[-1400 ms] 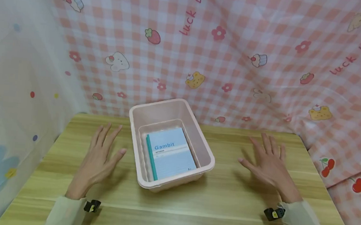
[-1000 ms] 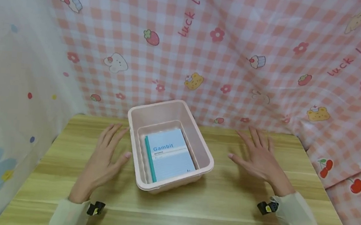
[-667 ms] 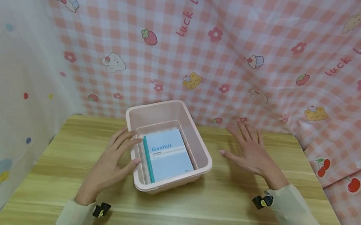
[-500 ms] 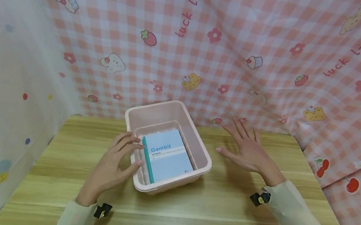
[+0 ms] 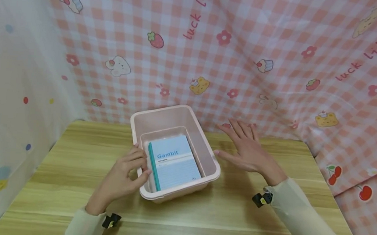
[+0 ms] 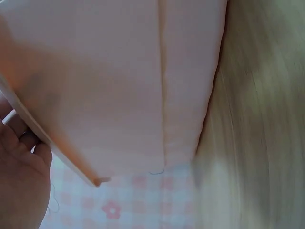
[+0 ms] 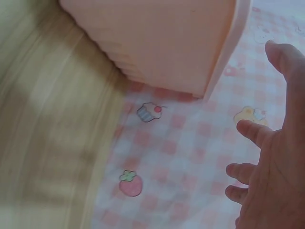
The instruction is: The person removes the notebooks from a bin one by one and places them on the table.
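A pale pink plastic bin [image 5: 166,120] sits on the table, turned slightly. Inside it lies a light blue notebook [image 5: 178,163] marked "Gambit", green spine to the left; a second green edge shows beneath it. My left hand [image 5: 120,176] holds the bin's left rim, fingers bent over it and thumb near the front. In the left wrist view that hand [image 6: 21,176] is at the rim, beside the bin's outer wall [image 6: 95,86]. Fingers spread, my right hand [image 5: 247,149] hovers beside the right rim. The right wrist view shows a gap between this hand [image 7: 281,157] and the bin [image 7: 157,43].
A wood-grain table [image 5: 180,227] carries the bin near its back edge. Behind it hangs a pink checked cloth [image 5: 180,57] with printed figures. A white patterned curtain [image 5: 15,81] hangs on the left. Black wrist cameras [image 5: 261,199] sit at both cuffs.
My left hand has moved right to the bin, and its fingers have bent over the left rim. My right hand has come left, closer to the right rim. The bin and notebook have stayed put.
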`<state>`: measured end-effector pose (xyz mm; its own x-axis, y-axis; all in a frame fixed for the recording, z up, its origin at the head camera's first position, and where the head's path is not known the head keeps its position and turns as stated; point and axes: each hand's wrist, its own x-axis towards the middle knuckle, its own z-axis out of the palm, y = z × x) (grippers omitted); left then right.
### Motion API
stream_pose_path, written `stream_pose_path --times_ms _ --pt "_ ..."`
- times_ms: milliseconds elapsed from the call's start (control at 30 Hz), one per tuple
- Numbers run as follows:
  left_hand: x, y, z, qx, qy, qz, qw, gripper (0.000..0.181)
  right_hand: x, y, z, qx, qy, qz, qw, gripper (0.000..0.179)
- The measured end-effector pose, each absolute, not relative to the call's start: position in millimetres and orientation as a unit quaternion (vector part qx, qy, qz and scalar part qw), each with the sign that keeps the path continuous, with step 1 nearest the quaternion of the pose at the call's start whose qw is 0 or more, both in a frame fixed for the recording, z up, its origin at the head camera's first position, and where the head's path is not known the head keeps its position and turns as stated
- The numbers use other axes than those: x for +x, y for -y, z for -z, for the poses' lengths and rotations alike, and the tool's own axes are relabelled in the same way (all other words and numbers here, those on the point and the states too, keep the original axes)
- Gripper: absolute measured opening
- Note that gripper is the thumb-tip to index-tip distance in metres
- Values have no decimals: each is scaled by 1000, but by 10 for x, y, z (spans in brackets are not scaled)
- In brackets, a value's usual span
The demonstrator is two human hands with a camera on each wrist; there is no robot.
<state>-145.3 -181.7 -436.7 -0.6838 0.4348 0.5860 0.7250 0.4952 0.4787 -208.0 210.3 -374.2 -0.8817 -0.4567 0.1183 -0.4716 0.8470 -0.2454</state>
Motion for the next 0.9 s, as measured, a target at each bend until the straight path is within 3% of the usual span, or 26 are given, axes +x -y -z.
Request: stream_pose_path --times_ms 433,900 --pt "-1506 1758 4445 -352 815 391 244 22 -2199 -1805 3479 261 957 -127 -1 86" --pt "-1488 1726 4439 -340 817 392 250 20 -2398 -1425 3308 291 950 -115 3 82"
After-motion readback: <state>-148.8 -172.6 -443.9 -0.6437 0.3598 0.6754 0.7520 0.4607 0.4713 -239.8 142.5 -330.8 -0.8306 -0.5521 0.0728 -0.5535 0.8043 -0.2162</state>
